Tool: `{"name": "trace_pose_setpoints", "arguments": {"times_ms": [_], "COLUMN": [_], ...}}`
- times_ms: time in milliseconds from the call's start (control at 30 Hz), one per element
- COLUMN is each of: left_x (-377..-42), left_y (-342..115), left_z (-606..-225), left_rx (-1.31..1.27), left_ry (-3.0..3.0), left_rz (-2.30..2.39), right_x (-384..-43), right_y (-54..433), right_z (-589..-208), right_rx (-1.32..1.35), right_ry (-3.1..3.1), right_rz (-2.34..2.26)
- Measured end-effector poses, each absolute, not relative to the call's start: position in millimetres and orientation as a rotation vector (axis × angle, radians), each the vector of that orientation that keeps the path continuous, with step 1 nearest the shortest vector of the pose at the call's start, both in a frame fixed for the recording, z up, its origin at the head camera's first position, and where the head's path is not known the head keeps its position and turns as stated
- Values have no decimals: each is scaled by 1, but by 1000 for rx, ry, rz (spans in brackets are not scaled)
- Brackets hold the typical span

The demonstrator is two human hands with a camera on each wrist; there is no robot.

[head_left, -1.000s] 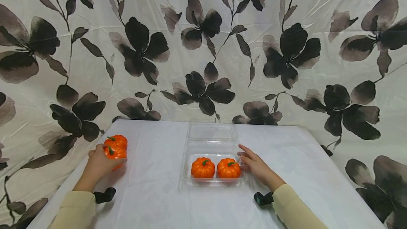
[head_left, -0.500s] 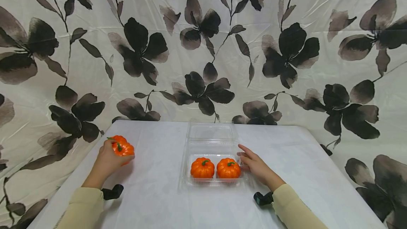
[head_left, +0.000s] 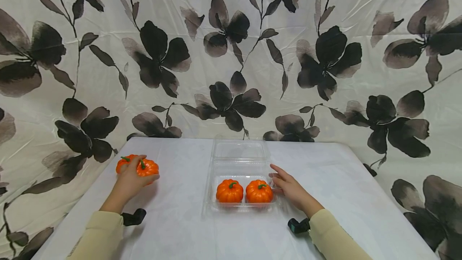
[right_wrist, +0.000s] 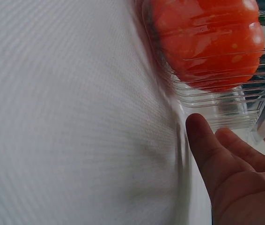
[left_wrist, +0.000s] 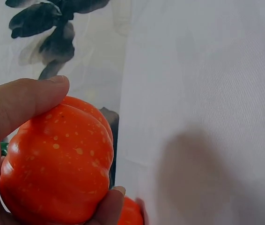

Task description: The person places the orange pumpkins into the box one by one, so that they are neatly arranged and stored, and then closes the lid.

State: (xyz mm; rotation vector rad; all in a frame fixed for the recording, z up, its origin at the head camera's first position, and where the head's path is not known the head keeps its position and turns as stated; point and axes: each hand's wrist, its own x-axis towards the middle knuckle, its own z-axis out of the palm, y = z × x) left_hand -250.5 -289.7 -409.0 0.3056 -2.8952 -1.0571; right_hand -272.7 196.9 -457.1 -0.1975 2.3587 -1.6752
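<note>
My left hand [head_left: 127, 183] grips a small orange pumpkin [head_left: 148, 168] with a green stem, at the table's left side. In the left wrist view, thumb and fingers wrap that speckled pumpkin [left_wrist: 60, 164]. A second pumpkin [head_left: 122, 164] lies just beyond it, partly hidden by the hand. Two more pumpkins, a left one [head_left: 229, 191] and a right one [head_left: 259, 191], sit side by side in a clear plastic clamshell container [head_left: 245, 205]. My right hand [head_left: 290, 189] is at the container's right wall, fingers extended; in the right wrist view its thumb [right_wrist: 200, 133] lies close by the ridged side.
The container's lid [head_left: 240, 149] is folded back, flat toward the table's far edge. White cloth covers the table [head_left: 173, 228]. Behind it hangs a floral curtain [head_left: 274, 103]. Each wrist carries a small black camera.
My left hand has moved right with its pumpkin, drawing it away from the one behind, which now shows at the left of the hand. The right hand and container have stayed in place.
</note>
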Motion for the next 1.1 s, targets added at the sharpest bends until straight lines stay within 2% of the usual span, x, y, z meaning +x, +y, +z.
{"name": "trace_pose_setpoints", "arguments": {"times_ms": [533, 1100], "left_x": [-250, -253], "left_y": [-266, -259], "left_z": [-397, -400], "left_rx": [196, 217], "left_ry": [-2927, -2858], "left_rz": [-1181, -1220], "right_x": [-273, -271], "right_y": [197, 196], "right_z": [-458, -457], "right_rx": [-203, -184], "right_ry": [2358, 2376], "right_rz": [-1687, -1670]}}
